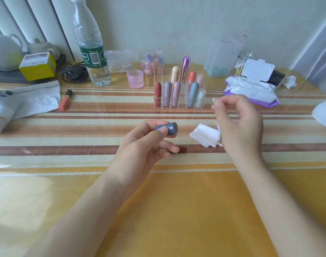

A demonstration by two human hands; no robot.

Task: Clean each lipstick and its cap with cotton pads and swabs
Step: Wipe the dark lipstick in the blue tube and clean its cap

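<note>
1. Step in hand, as I judge it: swab-cleaning one lipstick piece. The left grip (140, 145) is curled round a blue-grey lipstick piece (169, 128), held on its side in front of the clear organiser (182, 105), flat end towards the right. Whether it is cap or body I cannot tell.
2. The right grip (240, 123) pinches a cotton swab (213, 100) between thumb and fingertips, front-right of the organiser. It is a little blurred, and the swab tip points left.
3. Swab and blue-grey piece are apart, so no wiping contact shows yet.
4. The next move likely calls for bringing the two grips together, turning the piece so that its open end meets the swab tip, then working the tip round inside with light pressure.
5. A stack of cotton pads (204, 135) lies on the desk (177, 201) in front of the organiser, between the two grips, with a second swab (220, 144) just beside it. It is close enough to be brushed by the right wrist.
6. Room: the widest bare desk lies in front of the organiser, towards the person, under both forearms.
7. Behind and beside the organiser things crowd in: a pink cup (135, 78) and water bottle (93, 58) to its left, an open wipes pack (251, 89) to its right.
8. An orange lipstick (65, 101) lies well left of the organiser, out of the working path.
</note>
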